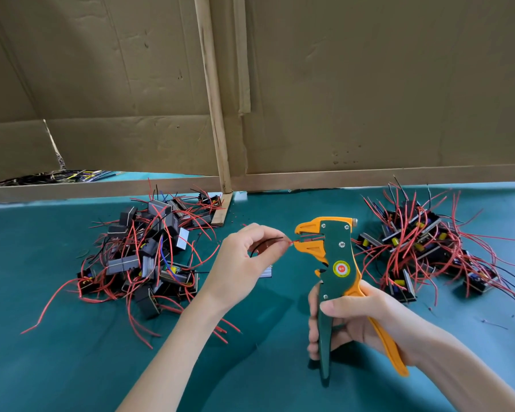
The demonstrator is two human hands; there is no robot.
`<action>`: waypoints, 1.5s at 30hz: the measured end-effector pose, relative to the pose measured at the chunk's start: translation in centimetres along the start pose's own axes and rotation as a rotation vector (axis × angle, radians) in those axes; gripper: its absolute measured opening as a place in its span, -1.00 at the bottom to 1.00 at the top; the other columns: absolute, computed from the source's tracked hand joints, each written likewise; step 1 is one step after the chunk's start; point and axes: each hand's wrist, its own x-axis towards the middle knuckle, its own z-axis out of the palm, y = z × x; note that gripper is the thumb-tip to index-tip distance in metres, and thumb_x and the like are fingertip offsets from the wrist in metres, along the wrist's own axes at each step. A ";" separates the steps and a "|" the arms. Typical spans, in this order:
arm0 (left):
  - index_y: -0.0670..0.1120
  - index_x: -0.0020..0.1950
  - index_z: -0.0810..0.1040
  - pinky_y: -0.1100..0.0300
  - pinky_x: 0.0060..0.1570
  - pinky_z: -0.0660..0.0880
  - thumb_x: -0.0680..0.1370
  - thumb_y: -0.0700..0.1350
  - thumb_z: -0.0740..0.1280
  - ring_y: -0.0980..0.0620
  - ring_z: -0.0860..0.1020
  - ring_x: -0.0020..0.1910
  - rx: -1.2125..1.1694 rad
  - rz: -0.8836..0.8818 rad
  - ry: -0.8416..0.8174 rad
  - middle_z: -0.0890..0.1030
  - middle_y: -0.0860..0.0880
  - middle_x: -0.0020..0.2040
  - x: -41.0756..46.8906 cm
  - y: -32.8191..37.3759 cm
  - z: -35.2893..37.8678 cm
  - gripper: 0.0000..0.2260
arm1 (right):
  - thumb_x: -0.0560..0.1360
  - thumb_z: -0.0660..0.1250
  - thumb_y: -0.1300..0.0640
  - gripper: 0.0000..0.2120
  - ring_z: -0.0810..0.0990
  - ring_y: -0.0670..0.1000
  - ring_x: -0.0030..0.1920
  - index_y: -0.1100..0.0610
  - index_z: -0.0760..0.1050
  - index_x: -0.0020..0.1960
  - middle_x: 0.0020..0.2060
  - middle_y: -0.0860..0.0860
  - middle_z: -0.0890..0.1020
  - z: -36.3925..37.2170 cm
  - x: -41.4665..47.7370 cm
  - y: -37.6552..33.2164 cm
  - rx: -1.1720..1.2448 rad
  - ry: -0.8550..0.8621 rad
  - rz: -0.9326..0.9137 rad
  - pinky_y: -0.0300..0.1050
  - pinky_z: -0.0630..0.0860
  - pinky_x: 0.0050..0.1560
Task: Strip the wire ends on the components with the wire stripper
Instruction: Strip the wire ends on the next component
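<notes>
Head view: left hand (pixel 244 263) has thumb and index fingertips (pixel 281 244) pinched tight on a red wire (pixel 295 241); the other fingers are loosely curled. A black wire (pixel 268 239) runs across the same fingers. The component (pixel 266 272) hangs just below that hand, mostly hidden; only a silver edge shows.

Right hand (pixel 357 319) grips the wire stripper (pixel 336 263): fingers curled round the green handle, thumb laid across it, orange handle against the palm. The handles are spread apart.

The stripper stands upright between the hands, head pointing left. Its orange jaws are parted, and the red wire's tip sits between them, just beyond the left fingertips. Green body, orange jaws, round red-yellow sticker.

A pile of components (pixel 149 254) with red and black leads lies to the left on the green mat (pixel 72 367). A second pile (pixel 422 245) lies to the right. Cardboard panels (pixel 369 84) stand behind.
</notes>
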 end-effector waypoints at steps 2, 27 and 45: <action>0.03 -0.14 0.65 0.36 -0.15 0.40 0.51 -0.19 0.40 0.16 0.48 -0.23 0.002 0.004 -0.009 0.59 0.04 -0.22 0.0 0.3 -0.1 -0.88 | 0.35 0.46 0.15 -0.81 0.65 0.32 -0.17 0.24 0.59 -0.10 -0.21 0.34 0.62 0.0 0.0 0.0 -0.007 -0.009 -0.003 0.16 0.60 -0.09; 0.08 -0.16 0.62 0.39 -0.16 0.37 0.51 -0.16 0.40 0.22 0.44 -0.26 0.084 0.095 -0.077 0.54 0.09 -0.24 0.1 1.4 -1.5 -0.87 | 0.29 0.54 0.00 -0.75 0.58 0.23 -0.42 0.13 0.53 -0.29 -0.42 0.27 0.57 1.1 0.1 0.7 -0.124 0.112 -0.083 0.08 0.57 -0.27; -0.10 -0.12 0.67 0.28 -0.04 0.51 0.51 -0.22 0.40 0.12 0.58 -0.21 -0.045 -0.216 -0.078 0.69 -0.18 -0.12 0.1 -3.2 0.3 -0.93 | 0.23 0.49 0.13 -0.80 0.64 0.34 -0.23 0.23 0.60 -0.22 -0.27 0.35 0.59 0.7 1.1 0.8 0.147 0.225 -0.125 0.18 0.61 -0.16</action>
